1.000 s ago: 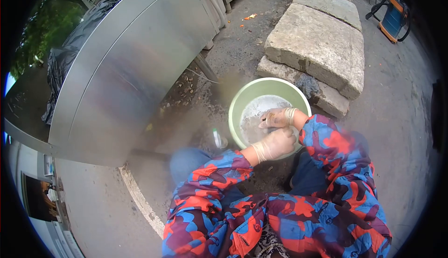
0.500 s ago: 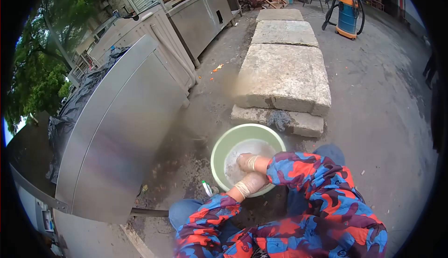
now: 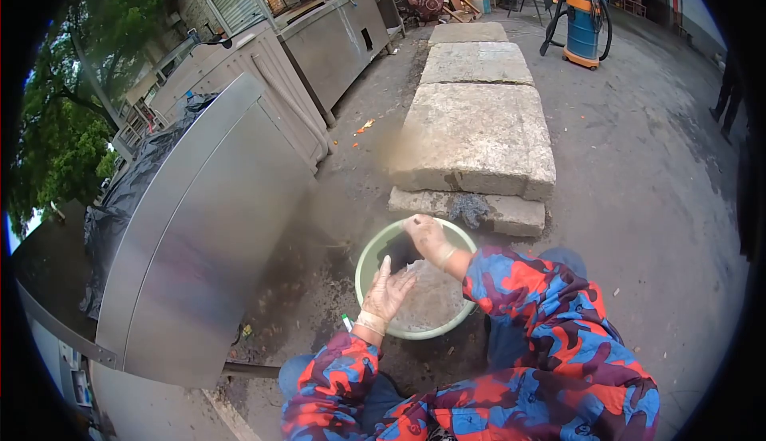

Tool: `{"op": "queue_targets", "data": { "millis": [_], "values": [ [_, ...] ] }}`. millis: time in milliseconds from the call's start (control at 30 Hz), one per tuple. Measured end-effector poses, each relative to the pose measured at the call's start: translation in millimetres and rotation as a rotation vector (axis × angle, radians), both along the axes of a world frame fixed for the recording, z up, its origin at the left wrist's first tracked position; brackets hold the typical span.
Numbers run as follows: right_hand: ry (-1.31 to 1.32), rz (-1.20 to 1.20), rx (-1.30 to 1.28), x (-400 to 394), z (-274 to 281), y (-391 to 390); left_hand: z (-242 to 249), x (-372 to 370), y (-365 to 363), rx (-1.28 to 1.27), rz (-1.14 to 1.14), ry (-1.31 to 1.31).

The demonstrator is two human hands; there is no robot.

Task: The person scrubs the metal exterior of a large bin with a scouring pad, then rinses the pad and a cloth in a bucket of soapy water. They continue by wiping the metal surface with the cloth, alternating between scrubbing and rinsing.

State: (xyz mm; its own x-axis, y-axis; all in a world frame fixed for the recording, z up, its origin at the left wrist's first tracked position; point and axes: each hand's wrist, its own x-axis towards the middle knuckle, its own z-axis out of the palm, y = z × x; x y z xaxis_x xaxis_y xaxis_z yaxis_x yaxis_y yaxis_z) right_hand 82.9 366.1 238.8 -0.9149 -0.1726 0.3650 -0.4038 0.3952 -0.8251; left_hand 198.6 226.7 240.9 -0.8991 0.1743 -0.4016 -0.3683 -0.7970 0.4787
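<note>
A pale green basin [image 3: 369,259] with soapy water stands on the ground in front of me. My left hand [image 3: 386,291], in a thin glove, hovers over the basin's near-left side with its fingers spread and nothing in it. My right hand [image 3: 428,236], also gloved, is at the basin's far rim, closed on a dark wet cloth [image 3: 401,247] that hangs down over the water. Both sleeves are red, blue and purple camouflage.
Stacked stone slabs [image 3: 475,134] lie just beyond the basin, with a dark scrubbing pad [image 3: 475,208] on the lowest one. A stainless steel cabinet [image 3: 207,225] stands at left. A small green-capped pen-like item [image 3: 348,322] lies by the basin. A blue vacuum [image 3: 582,22] is far back.
Both hands have come up out of the water. The left hand has opened and drawn back, and the right has moved to the far rim with the dark cloth.
</note>
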Motion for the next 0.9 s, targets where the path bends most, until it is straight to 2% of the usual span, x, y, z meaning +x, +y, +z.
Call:
{"op": "queue_targets", "data": {
  "millis": [67, 133, 267, 300, 333, 367, 400, 433, 467, 500, 533, 567, 600, 667, 700, 767, 833, 900],
  "values": [
    [0.205, 0.039, 0.1, 11.9, -8.0, -10.5, -8.0, -9.8, 0.1, 0.057, 0.083, -0.077],
    [0.041, 0.091, -0.077, 36.5, 24.0, -12.1, 8.1, -15.4, -1.5, 0.199, 0.294, 0.016],
    [0.003, 0.165, -0.186, 48.3, 36.3, -11.0, -19.9, -41.8, -35.5, 0.027, 0.317, 0.119],
    [-0.077, 0.2, -0.208, 47.8, 39.0, -7.7, -15.8, -39.8, -30.5, 0.03, 0.316, 0.12],
    [-0.078, 0.198, -0.207, 47.2, 37.6, -9.0, -4.9, -33.3, -20.8, -0.103, 0.452, 0.116],
    [-0.184, 0.186, -0.325, 47.2, 35.3, -11.1, 6.0, -26.5, -11.7, -0.238, 0.587, 0.11],
    [-0.289, 0.173, -0.443, 46.2, 33.0, -11.8, 13.9, -21.5, -5.4, -0.236, 0.584, 0.109],
    [-0.304, 0.166, -0.33, 41.0, 32.1, -7.1, 21.1, -16.3, -0.1, -0.407, 0.567, 0.216],
    [-0.305, 0.162, -0.331, 39.1, 27.8, -1.6, 26.2, -13.3, 3.2, -0.577, 0.545, 0.323],
    [-0.054, 0.337, -0.315, 36.2, 21.9, 5.3, 29.5, -13.0, 5.0, -0.683, 0.515, 0.437],
    [0.199, 0.508, -0.295, 36.8, 22.6, 12.6, 37.7, -11.4, 7.2, -0.684, 0.512, 0.436],
    [-0.23, 0.663, -0.214, 31.1, 25.5, 23.1, 46.0, -8.8, 9.1, -1.028, 0.506, 0.64],
    [-0.233, 0.664, -0.215, 34.3, 29.2, 27.7, 55.6, -6.1, 11.2, -1.373, 0.486, 0.844],
    [0.023, 0.583, 0.07, 38.0, 33.7, 30.9, 76.4, 0.2, 22.2, -1.446, 0.388, 1.022],
    [-0.025, 0.715, -0.018, 29.5, 24.6, 29.0, 76.7, 2.9, 26.4, -1.49, 0.341, 1.093],
    [0.022, 0.774, -0.064, 8.5, -24.0, 19.3, 78.4, 6.8, 33.9, -1.598, 0.298, 1.276],
    [0.077, 0.891, -0.09, 10.3, -17.5, 27.0, 72.6, 12.2, 40.5, -1.626, 0.262, 1.375],
    [0.132, 0.928, 0.067, 13.8, 0.7, 36.7, 70.6, 17.6, 47.3, -1.691, 0.234, 1.513]
  ]
}}
